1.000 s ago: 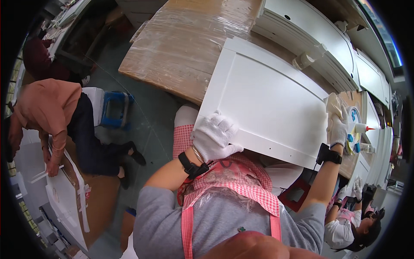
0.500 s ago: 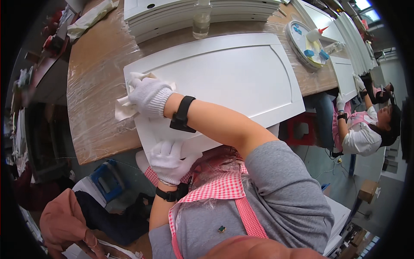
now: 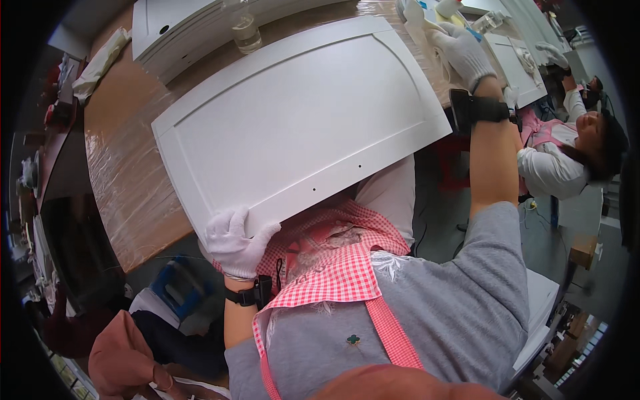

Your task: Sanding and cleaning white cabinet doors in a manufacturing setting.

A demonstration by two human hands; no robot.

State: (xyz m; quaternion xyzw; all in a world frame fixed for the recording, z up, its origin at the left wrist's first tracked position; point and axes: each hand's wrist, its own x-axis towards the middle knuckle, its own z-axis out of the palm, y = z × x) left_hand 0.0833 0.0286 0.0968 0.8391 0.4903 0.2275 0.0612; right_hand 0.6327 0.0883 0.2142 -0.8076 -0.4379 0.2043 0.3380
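Observation:
A white cabinet door panel [image 3: 300,107] with a recessed centre lies on the table, its near edge overhanging toward my apron. My left hand [image 3: 237,243], in a white knit glove, grips the panel's near left corner, fingers over the face and thumb out to the side. Two small dark holes show along the near edge. My right hand [image 3: 463,53], also gloved, is stretched out beyond the panel's far right corner, closed on a white cloth [image 3: 423,33]. The cloth hangs beside a round tub lid with a glue bottle [image 3: 448,7], partly hidden by the hand.
Stacked white panels [image 3: 183,33] and a clear bottle of liquid [image 3: 247,33] stand at the back. A pale cloth [image 3: 100,67] lies at the far left of the plastic-covered table [image 3: 127,153]. A co-worker [image 3: 560,160] handles another panel at right; another person [image 3: 127,353] is at lower left.
My right hand has lifted off the panel's left side and swung far right with the cloth. My left hand stays at the near left corner. The view has shifted.

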